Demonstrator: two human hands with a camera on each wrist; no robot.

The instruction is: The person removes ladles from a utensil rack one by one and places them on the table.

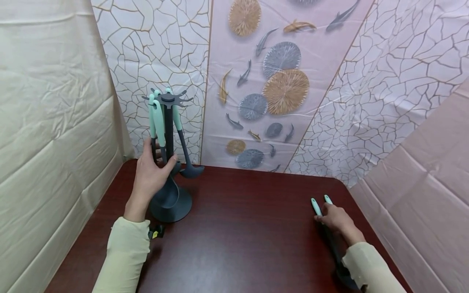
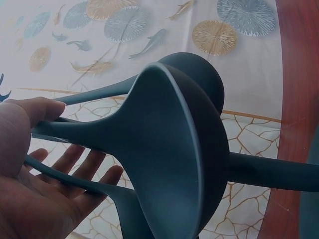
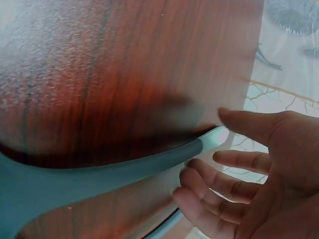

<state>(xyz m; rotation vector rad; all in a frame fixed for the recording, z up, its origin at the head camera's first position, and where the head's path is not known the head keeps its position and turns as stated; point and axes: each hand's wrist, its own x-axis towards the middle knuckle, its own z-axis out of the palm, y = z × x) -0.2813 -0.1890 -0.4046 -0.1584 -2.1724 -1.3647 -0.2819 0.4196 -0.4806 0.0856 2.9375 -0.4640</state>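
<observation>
At the left stands a dark utensil stand [image 1: 168, 138] with several mint-handled utensils hanging round its post. My left hand [image 1: 150, 175] reaches in among their shafts, thumb in front and fingers behind. In the left wrist view, a ladle [image 2: 159, 144] fills the middle. The thumb lies at its shaft, while the other fingers are spread loosely and another shaft crosses the palm. At the right, my right hand [image 1: 337, 221] hovers over two mint-handled utensils on the table. One utensil's handle [image 3: 214, 139] passes between thumb and forefinger, with no clear grip; the fingers are loosely bent.
A dark red wooden table [image 1: 238, 228] spans the space between the hands. Patterned cloth [image 1: 253, 134] hangs behind it, with plain pale cloth [image 1: 55, 162] at the left side. A small black object with a yellow mark [image 1: 156, 232] sits by the left sleeve.
</observation>
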